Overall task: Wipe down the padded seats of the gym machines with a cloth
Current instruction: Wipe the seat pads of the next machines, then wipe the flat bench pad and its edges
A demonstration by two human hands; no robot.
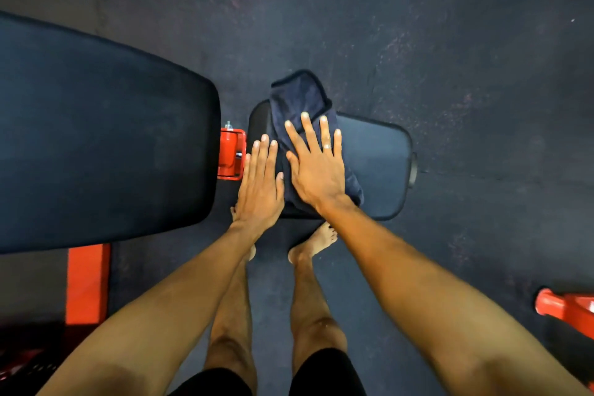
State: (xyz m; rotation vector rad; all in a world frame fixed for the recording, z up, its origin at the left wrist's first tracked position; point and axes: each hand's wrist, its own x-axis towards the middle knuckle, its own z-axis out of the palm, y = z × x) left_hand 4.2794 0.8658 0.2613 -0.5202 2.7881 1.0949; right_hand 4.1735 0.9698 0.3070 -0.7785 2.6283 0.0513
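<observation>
Cloth (300, 96), one, on one seat pad (376, 167); right hand (316, 170) presses it flat, left hand (260, 183) flat beside.

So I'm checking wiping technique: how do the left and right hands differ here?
The right hand lies flat on the cloth; the left hand lies on the seat beside it. The right hand's fingers are spread; the left hand's are close together. The right hand wears a ring; none shows on the left hand. Both are open, palm down, over the same seat.
</observation>
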